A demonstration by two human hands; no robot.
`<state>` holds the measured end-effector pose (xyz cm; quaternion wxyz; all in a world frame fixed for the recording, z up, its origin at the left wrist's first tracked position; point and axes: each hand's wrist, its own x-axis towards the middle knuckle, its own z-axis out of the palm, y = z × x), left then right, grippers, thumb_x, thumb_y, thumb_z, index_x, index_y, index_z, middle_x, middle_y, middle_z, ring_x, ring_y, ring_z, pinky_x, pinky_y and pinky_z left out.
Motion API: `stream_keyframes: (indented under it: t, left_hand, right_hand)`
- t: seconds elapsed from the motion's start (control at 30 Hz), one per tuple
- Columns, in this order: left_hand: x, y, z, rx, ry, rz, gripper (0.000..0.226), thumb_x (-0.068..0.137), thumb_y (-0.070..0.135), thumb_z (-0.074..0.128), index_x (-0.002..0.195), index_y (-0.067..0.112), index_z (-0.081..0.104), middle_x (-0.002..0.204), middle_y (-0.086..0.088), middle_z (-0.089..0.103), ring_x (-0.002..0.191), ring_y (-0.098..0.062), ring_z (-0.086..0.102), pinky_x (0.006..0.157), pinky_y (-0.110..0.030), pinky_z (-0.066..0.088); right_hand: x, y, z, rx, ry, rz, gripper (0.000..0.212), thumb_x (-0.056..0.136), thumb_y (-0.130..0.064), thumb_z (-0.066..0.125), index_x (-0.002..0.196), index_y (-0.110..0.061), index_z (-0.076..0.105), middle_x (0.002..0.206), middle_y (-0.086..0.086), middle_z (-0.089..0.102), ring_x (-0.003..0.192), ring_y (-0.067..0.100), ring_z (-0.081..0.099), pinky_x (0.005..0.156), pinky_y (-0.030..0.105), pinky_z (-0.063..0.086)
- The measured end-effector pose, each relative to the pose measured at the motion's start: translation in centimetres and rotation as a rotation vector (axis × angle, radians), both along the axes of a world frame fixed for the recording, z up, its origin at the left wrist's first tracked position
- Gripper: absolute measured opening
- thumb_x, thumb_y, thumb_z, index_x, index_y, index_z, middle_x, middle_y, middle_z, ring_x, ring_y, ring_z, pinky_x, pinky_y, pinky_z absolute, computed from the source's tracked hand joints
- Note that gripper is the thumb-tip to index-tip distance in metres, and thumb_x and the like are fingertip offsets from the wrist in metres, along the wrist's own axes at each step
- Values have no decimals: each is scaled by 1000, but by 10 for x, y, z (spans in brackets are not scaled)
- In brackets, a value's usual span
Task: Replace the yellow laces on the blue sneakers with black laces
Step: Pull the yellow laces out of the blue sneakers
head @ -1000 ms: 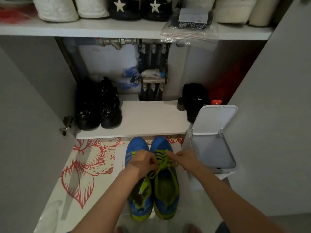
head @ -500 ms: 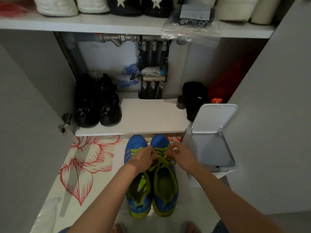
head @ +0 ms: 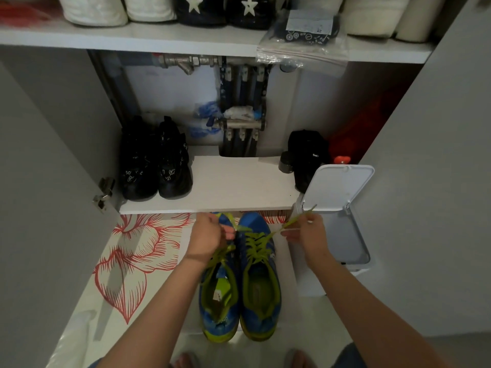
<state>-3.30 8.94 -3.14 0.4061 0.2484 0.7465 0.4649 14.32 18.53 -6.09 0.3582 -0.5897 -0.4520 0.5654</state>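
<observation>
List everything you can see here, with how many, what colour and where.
blue sneakers: two, blue with yellow-green lining, side by side on the floor.
yellow laces: yellow-green, threaded in the sneakers, ends drawn out sideways.
black shoes: two, black, left on the lower shelf.
black pouch: one, black, right on the lower shelf.
bin: one, white, lid open, right of the sneakers.
star shoes: two, dark with white stars, upper shelf.
plastic bag: one, clear, upper shelf edge.
pipes: several, metal, cupboard back.
floor covering: white with red flowers, left of the sneakers.
left hand: grips the laces.
right hand: pinches a lace end.
</observation>
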Motion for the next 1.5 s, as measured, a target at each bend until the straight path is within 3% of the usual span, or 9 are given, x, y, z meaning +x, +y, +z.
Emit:
stream_keyframes:
  t: [0.13, 0.3, 0.43, 0.5, 0.6, 0.73, 1.03, 1.27, 1.5]
  left_hand:
    - [3, 3, 6, 62, -43, 41, 18, 103, 14, 31, 109, 1, 42, 85, -16, 63, 62, -19, 62, 57, -28, 49]
    - [12, -5, -5, -276, 603, -283, 36, 94, 2, 43, 130, 7, 44, 126, -17, 51, 109, -32, 56, 87, -33, 43]
    - [12, -5, -12, -226, 634, -472, 22, 89, 4, 53, 105, 14, 65, 116, -8, 62, 101, -22, 61, 79, -19, 42]
    - [18, -7, -14, -231, 643, -648, 26, 89, 9, 56, 112, 15, 67, 115, -3, 65, 105, -18, 60, 76, -12, 38]
    - [25, -7, -19, -200, 722, -725, 35, 91, 19, 55, 125, 26, 60, 121, -5, 56, 110, -20, 54, 86, -20, 39]
    - [26, -5, -21, -181, 769, -723, 29, 94, 28, 52, 120, 26, 63, 122, -5, 47, 111, -19, 50, 91, -21, 36]
    - [29, -5, -29, -141, 721, -563, 34, 84, 22, 65, 115, 17, 51, 120, -3, 43, 93, -14, 54, 81, -20, 45]
    - [33, -5, -31, -164, 694, -640, 29, 87, 28, 60, 115, 23, 60, 123, -5, 47, 107, -19, 53, 90, -28, 46]
    - [37, -7, -33, -242, 688, -623, 64, 75, 33, 73, 129, 17, 42, 129, -4, 36, 108, -22, 53, 91, -34, 48]
  right_hand:
    - [3, 5, 7, -19, 164, 14, 20, 102, -18, 38, 111, -2, 46, 82, 19, 65, 53, 18, 66, 57, 30, 56]
    - [-2, -8, 8, -180, -243, 486, 20, 98, -13, 46, 108, 0, 57, 94, 13, 61, 72, 18, 59, 61, 22, 49]
    - [-1, -19, 5, -45, -461, 814, 14, 89, -3, 57, 102, -6, 62, 82, -1, 56, 72, 11, 55, 62, 18, 47]
    - [-3, -22, 5, 38, -401, 783, 23, 84, 1, 62, 104, -10, 56, 85, -3, 52, 70, 7, 52, 55, 12, 45]
    - [-3, -19, 9, 209, -401, 733, 27, 78, -4, 71, 89, -18, 51, 91, -2, 48, 67, 2, 47, 48, 6, 41]
    - [-3, -25, 11, 179, -498, 977, 18, 79, -10, 73, 79, -18, 56, 79, -10, 50, 67, 2, 49, 52, 6, 39]
    - [-5, -24, 2, 88, -438, 812, 21, 89, -12, 61, 73, -22, 51, 86, 1, 54, 83, 15, 54, 66, 17, 43]
    - [-2, -23, -1, -270, -192, 501, 8, 96, -8, 49, 102, -4, 52, 75, 8, 54, 60, 15, 51, 52, 24, 46]
    - [-8, -23, 6, -131, -365, 743, 21, 87, -6, 60, 108, -8, 63, 91, 4, 57, 72, 10, 53, 49, 12, 42]
